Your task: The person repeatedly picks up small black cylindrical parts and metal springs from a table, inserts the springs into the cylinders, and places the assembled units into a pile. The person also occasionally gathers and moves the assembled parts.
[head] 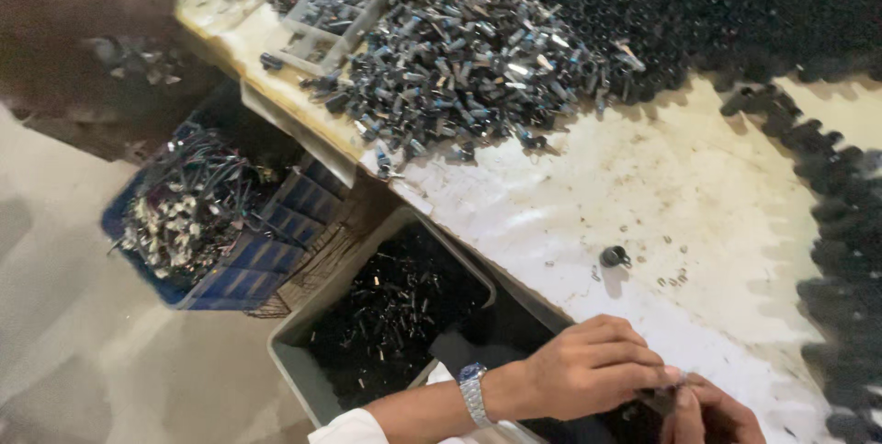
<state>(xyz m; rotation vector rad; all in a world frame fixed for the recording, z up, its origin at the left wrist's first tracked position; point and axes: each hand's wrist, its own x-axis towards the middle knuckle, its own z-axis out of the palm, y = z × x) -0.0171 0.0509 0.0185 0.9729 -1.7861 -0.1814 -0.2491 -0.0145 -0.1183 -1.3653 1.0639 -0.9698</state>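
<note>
Worn white table (643, 187) runs from far left to near right, heaped at its far side with small dark metal cylinders (469, 67). At the near edge, the left hand (588, 370) and right hand (707, 412) meet, both pinching one small dark part (663, 398) between fingertips; its long axis cannot be told. A loose black ring-shaped piece (613, 256) lies just beyond them. Below left sits a grey bin (303, 361).

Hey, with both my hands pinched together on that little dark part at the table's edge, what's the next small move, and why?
Probably keep both hands on it and finish seating it. The left hand and right hand meet fingertip to fingertip on a small dark part at the edge of the white table; it is too small to tell whether it is joined.
</note>
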